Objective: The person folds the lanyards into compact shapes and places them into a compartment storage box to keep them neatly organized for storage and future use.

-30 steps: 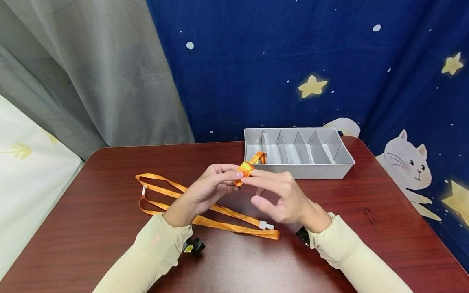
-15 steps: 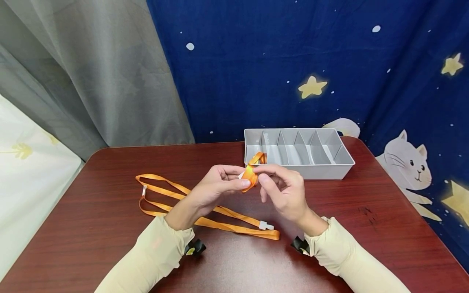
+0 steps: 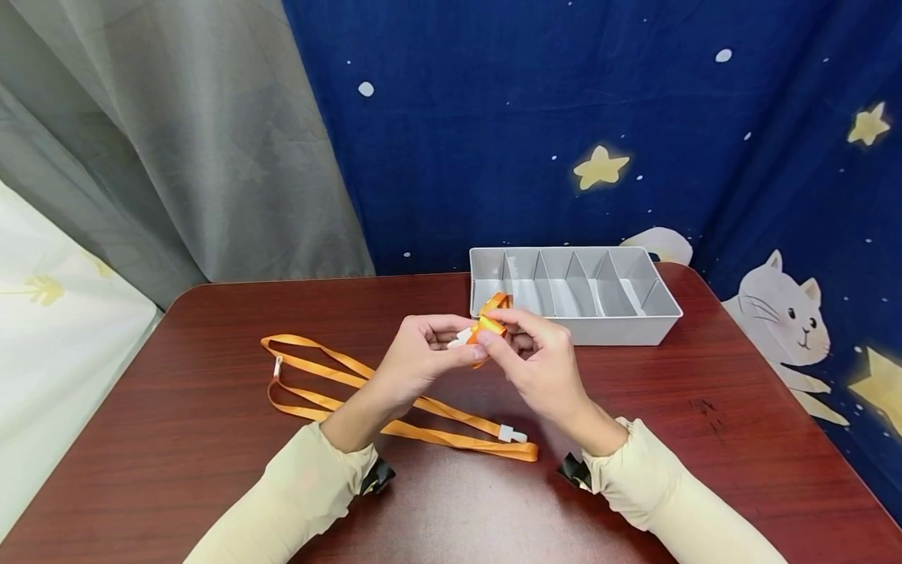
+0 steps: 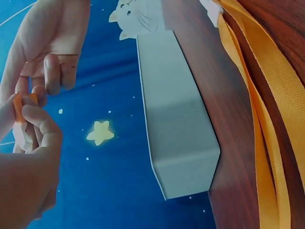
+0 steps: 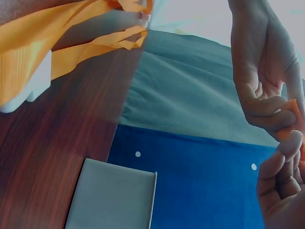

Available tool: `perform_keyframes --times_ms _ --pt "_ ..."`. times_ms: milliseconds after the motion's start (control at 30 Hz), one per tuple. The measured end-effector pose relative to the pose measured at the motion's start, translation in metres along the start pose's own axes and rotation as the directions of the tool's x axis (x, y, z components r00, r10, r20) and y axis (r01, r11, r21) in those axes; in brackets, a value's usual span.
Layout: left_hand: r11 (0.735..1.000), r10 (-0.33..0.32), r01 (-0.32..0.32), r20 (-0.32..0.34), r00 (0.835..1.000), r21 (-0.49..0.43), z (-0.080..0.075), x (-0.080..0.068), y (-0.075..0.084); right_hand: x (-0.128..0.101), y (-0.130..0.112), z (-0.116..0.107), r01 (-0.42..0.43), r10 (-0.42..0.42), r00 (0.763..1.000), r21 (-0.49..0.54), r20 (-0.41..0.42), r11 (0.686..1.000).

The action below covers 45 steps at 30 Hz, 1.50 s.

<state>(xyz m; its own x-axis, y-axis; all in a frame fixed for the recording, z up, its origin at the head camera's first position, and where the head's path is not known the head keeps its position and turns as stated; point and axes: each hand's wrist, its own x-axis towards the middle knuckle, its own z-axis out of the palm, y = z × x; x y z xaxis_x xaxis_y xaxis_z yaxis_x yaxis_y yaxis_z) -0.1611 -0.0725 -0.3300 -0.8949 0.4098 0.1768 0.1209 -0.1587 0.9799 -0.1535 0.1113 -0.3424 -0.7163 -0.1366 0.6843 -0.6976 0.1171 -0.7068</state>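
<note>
Near the middle of the head view, a small folded bundle of orange lanyard (image 3: pixel 491 324) is held between both hands. A white clip (image 3: pixel 461 337) juts from its left side. My left hand (image 3: pixel 416 362) pinches the bundle between thumb and fingers, and the clip lies beside those fingers. From the right, my right hand (image 3: pixel 544 364) pinches the strap with thumb and index finger. Part of the bundle is hidden by fingers in both wrist views. Below the hands, a second orange lanyard (image 3: pixel 451 440) lies stretched out in loops on the table, with a white clip (image 3: pixel 512 435) at its right end.
Behind the hands stands a grey divided box (image 3: pixel 613 331) with several compartments. Orange strap (image 3: pixel 504 300) shows in its leftmost compartment. The brown table (image 3: pixel 740 439) runs back to a blue star-patterned curtain (image 3: pixel 493 117) and a grey curtain (image 3: pixel 247 157).
The right hand's fingers have gone from extended to pinching the strap. The bundle has turned and shifted slightly right, bringing the white clip into view. The lanyard on the table has stayed put.
</note>
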Motion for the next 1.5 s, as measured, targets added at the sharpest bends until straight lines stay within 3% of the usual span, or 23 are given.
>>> perform_keyframes --times_ms 400,667,1000,1267,1333,1400,1500 --pt "0.989 0.100 -0.091 -0.064 0.993 0.119 0.005 0.004 -0.007 0.003 0.009 -0.003 0.059 -0.063 0.997 -0.084 -0.037 0.995" --pt "0.992 0.043 -0.025 -0.157 0.987 0.120 0.007 0.008 -0.013 0.005 0.014 -0.009 0.002 -0.007 0.999 -0.096 -0.042 0.995" --pt "0.999 0.000 0.009 -0.174 0.985 0.051 0.006 0.018 -0.017 0.012 0.019 -0.020 -0.031 0.026 0.998 -0.092 -0.056 0.995" --pt "0.996 0.045 -0.029 -0.197 0.979 0.080 0.000 0.030 -0.024 0.020 0.025 -0.030 -0.087 0.075 0.990 -0.101 -0.121 0.991" --pt "0.987 0.079 -0.045 -0.219 0.973 0.157 -0.002 0.033 -0.027 0.023 0.026 -0.033 -0.103 0.089 0.987 -0.102 -0.135 0.989" --pt "0.959 0.125 -0.058 -0.230 0.965 0.278 -0.004 0.036 -0.030 0.026 0.024 -0.035 -0.114 0.098 0.985 -0.111 -0.142 0.987" --pt "0.866 0.197 -0.073 -0.202 0.959 0.495 -0.006 0.040 -0.034 0.032 0.015 -0.037 -0.125 0.106 0.982 -0.122 -0.156 0.985"
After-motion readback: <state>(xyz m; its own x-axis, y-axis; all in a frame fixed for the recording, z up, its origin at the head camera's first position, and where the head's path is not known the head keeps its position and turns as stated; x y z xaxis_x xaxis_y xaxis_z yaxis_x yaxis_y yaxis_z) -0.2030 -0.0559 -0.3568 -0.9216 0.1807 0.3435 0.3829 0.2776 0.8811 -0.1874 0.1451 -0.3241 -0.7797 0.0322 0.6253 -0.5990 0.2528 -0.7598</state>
